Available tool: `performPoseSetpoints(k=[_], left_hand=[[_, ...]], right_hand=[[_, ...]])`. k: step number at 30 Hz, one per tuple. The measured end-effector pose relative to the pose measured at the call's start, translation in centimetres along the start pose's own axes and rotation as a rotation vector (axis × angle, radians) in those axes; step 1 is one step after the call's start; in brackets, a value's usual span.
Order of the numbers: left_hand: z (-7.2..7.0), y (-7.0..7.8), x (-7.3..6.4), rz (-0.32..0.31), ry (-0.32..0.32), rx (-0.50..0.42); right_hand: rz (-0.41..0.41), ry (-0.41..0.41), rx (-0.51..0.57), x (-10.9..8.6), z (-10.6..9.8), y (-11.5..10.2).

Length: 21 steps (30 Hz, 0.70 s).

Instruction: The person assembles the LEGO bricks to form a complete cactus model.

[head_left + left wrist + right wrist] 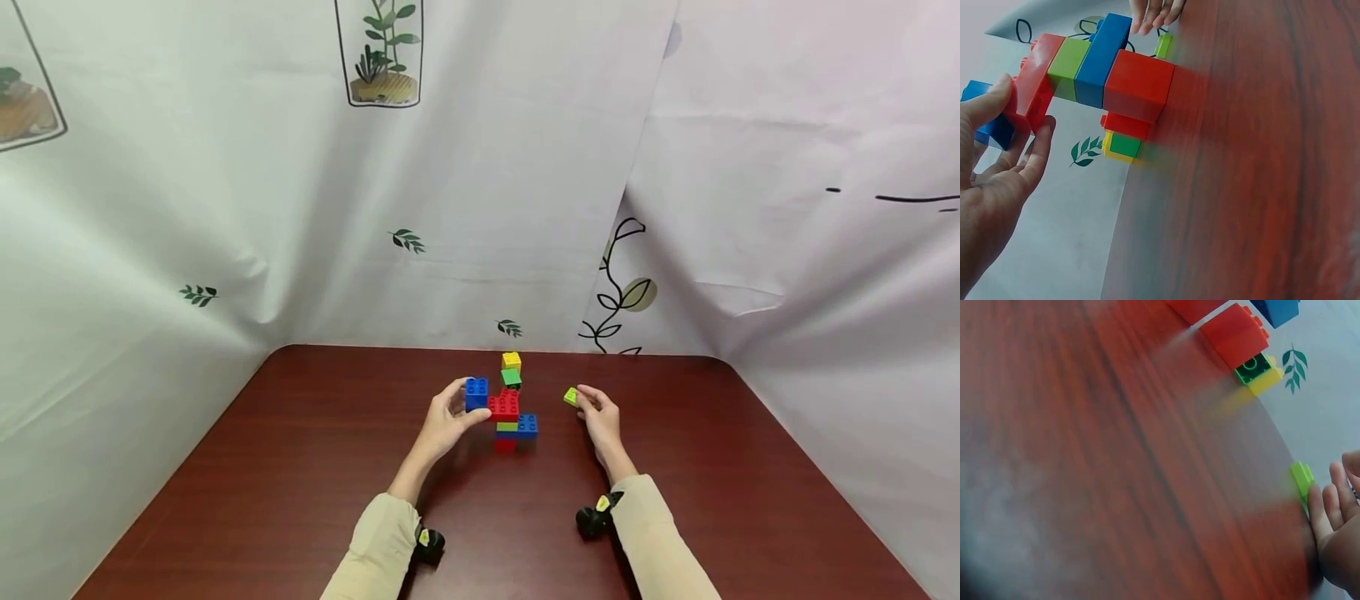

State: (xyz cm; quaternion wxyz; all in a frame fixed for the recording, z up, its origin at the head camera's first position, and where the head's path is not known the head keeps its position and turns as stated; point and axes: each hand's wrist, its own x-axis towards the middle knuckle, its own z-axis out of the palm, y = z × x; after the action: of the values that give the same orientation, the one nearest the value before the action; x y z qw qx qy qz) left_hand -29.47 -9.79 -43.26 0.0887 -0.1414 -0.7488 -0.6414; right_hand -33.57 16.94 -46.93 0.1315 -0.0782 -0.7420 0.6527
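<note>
My left hand [442, 429] grips the upper left end of a brick stack [504, 408], thumb in front and fingers behind. A blue brick [476, 393] sits at that end, beside a studded red brick [93, 108] [1038, 81]. Below come a lime brick [1070, 69], a long blue brick [1104, 61] jutting right and a red brick [1139, 84] at the bottom. Over at the right, my right hand [602, 423] has its fingertips at a small lime brick [572, 397] on the table; in the right wrist view its fingers look extended, touching that brick [1302, 479].
Behind the stack stand a green brick [511, 377] and a yellow brick [512, 361], with a red brick [1235, 335] by them. The brown table [300, 483] ends at a white printed curtain [487, 208] at the back and sides.
</note>
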Motion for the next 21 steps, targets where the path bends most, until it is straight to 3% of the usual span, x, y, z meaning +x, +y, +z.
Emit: performPoseSetpoints(k=[9, 16, 21], left_hand=[[0.2, 0.0, -0.1, -0.007, -0.003, -0.012], [0.1, 0.2, -0.1, 0.010, -0.002, -0.012], [0.0, 0.0, -0.1, 0.014, -0.011, -0.009]], right_hand=[[-0.098, 0.021, -0.232, 0.8, -0.2, 0.7], [-0.050, -0.059, -0.359, 1.2, -0.2, 0.7], [-0.065, -0.097, -0.476, 1.6, -0.5, 0.7]])
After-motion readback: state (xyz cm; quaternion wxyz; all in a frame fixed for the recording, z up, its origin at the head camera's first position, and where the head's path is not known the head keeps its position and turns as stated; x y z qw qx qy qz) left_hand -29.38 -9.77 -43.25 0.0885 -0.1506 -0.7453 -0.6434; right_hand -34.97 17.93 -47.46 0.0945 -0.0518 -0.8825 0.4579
